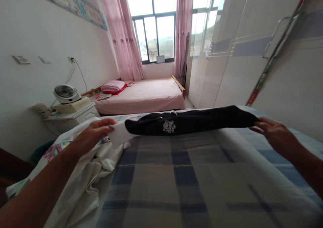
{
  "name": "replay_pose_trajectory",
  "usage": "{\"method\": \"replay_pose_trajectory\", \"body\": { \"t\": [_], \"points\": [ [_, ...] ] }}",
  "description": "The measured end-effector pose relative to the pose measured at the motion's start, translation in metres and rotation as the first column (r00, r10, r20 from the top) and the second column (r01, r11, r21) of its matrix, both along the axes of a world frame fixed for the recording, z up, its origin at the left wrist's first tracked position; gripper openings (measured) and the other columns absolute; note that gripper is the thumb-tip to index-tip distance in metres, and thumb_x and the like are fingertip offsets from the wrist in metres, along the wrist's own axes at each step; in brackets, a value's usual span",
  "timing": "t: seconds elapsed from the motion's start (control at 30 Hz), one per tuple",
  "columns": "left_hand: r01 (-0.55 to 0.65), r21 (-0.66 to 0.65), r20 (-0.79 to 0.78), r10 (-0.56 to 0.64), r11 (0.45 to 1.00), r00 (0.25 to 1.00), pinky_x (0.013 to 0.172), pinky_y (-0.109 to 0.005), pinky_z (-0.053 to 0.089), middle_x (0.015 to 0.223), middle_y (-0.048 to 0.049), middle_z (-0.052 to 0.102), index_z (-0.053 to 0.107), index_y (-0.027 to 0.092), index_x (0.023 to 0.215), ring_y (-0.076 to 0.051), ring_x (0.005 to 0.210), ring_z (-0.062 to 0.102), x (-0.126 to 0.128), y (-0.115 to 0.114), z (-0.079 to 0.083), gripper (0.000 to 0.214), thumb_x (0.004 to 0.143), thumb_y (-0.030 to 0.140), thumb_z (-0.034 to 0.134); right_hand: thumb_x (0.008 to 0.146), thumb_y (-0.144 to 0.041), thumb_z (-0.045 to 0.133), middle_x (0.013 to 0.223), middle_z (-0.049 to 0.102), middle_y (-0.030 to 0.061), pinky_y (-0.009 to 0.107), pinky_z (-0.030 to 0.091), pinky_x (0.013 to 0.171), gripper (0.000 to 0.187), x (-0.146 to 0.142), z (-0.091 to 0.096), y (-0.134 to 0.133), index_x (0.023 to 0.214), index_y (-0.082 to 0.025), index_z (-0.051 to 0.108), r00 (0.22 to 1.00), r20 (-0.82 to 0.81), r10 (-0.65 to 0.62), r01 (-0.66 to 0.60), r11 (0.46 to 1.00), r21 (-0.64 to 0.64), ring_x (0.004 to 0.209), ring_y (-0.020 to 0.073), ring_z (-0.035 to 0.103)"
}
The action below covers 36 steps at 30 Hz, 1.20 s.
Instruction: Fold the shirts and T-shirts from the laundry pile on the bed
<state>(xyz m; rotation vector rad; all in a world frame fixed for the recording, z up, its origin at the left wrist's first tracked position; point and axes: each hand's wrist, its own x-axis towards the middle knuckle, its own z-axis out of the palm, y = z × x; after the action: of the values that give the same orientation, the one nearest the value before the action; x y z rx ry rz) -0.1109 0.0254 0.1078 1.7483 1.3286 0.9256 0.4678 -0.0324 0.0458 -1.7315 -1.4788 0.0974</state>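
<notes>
A black garment (196,121) with a pale line design on its front stretches sideways above the bed, folded into a long narrow strip. Small white loops, perhaps of a drawstring, show along its top edge. At its left end is a white cloth part (119,132); whether it belongs to the garment I cannot tell. My left hand (99,131) pinches this white part between thumb and fingers. Out to the right, my right hand (271,128) grips the black end with its fingertips. Beneath lies a blue and grey checked bed sheet (156,184).
Crumpled white bedding (88,184) lies on the left of the bed. Beyond stands a second bed with a pink sheet (151,95) and folded pink bedding (113,86). A fan (67,93) sits on a cabinet at left. White wardrobes (234,53) line the right.
</notes>
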Motion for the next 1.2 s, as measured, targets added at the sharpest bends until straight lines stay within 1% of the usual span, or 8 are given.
{"method": "replay_pose_trajectory", "body": {
  "t": [0.17,0.33,0.53,0.67,0.77,0.9,1.03,1.2],
  "points": [
    [0.249,-0.129,-0.421,-0.28,0.96,0.863,0.067,-0.028,0.051,0.085,-0.0046,0.069,0.067,0.019,0.092,-0.022,0.078,0.062,-0.001,-0.03,-0.053,0.035,0.079,0.045,0.046,0.074,-0.041,0.048,0.091,0.073,0.0041,0.046,0.05,0.084,0.026,0.018,-0.058,-0.038,0.081,-0.031,0.071,0.999,-0.033,-0.005,-0.007,0.934,-0.358,0.094,0.0346,0.066],
    [0.146,0.101,-0.612,-0.054,0.984,0.789,0.078,-0.032,0.05,0.094,-0.0056,0.07,0.068,0.026,0.098,-0.026,0.092,0.063,0.021,-0.035,-0.077,0.034,0.079,0.048,0.051,0.081,-0.056,0.039,0.107,0.07,0.0059,0.044,0.048,0.087,0.044,-0.015,-0.053,-0.042,0.09,-0.027,0.07,0.991,0.124,-0.053,0.09,0.945,-0.315,0.101,0.0322,0.063],
    [0.196,0.195,-0.629,-0.031,0.961,0.777,0.079,-0.032,0.048,0.09,-0.0064,0.069,0.068,0.02,0.092,-0.023,0.086,0.063,0.047,-0.034,-0.071,0.026,0.083,0.034,0.048,0.073,-0.055,0.051,0.1,0.068,0.0073,0.039,0.047,0.084,0.042,-0.048,-0.054,-0.027,0.093,-0.021,0.067,0.97,0.237,0.058,0.02,0.949,-0.314,0.094,0.0269,0.062],
    [0.32,0.361,-0.568,-0.065,0.876,0.82,0.086,-0.028,0.046,0.104,-0.0058,0.064,0.065,0.02,0.096,-0.019,0.096,0.06,0.043,-0.047,-0.05,0.026,0.077,0.02,0.047,0.076,-0.053,0.046,0.084,0.068,0.0036,0.034,0.046,0.073,0.035,-0.044,-0.046,-0.024,0.082,-0.024,0.063,0.998,0.067,-0.003,0.023,0.951,-0.308,0.078,0.0235,0.063],
    [0.372,0.304,-0.617,-0.116,0.877,0.778,0.087,-0.027,0.046,0.107,-0.0056,0.063,0.063,0.02,0.094,-0.018,0.097,0.06,0.035,-0.063,-0.044,0.027,0.074,0.015,0.045,0.076,-0.054,0.045,0.081,0.068,0.0027,0.034,0.046,0.072,0.034,-0.034,-0.04,-0.031,0.083,-0.024,0.06,0.997,-0.048,-0.054,0.041,0.969,-0.246,0.079,0.0242,0.063],
    [0.303,0.126,-0.666,-0.146,0.945,0.732,0.085,-0.03,0.048,0.108,-0.0056,0.064,0.061,0.021,0.104,-0.02,0.096,0.062,0.042,-0.071,-0.057,0.027,0.081,0.031,0.051,0.074,-0.057,0.046,0.087,0.07,0.0052,0.037,0.047,0.074,0.036,-0.028,-0.048,-0.035,0.085,-0.025,0.061,0.999,-0.043,-0.03,0.015,0.945,-0.327,0.084,0.0275,0.064],
    [0.137,0.201,-0.735,0.057,0.97,0.676,0.084,-0.036,0.048,0.108,-0.0106,0.064,0.06,0.018,0.11,-0.026,0.1,0.061,0.071,-0.058,-0.071,0.042,0.084,0.05,0.051,0.071,-0.059,0.052,0.088,0.072,0.0063,0.039,0.048,0.072,0.046,-0.041,-0.054,-0.026,0.101,-0.026,0.062,1.0,0.016,-0.015,0.02,0.924,-0.382,0.081,0.0283,0.066],
    [0.123,0.196,-0.842,0.103,0.973,0.529,0.078,-0.036,0.049,0.099,-0.0101,0.065,0.061,0.018,0.106,-0.026,0.093,0.062,0.095,-0.047,-0.078,0.027,0.082,0.029,0.056,0.07,-0.049,0.052,0.083,0.072,0.0033,0.036,0.048,0.069,0.032,-0.056,-0.045,-0.02,0.086,-0.025,0.067,0.995,0.075,0.061,-0.036,0.952,-0.305,0.077,0.0252,0.066]
  ]
}}
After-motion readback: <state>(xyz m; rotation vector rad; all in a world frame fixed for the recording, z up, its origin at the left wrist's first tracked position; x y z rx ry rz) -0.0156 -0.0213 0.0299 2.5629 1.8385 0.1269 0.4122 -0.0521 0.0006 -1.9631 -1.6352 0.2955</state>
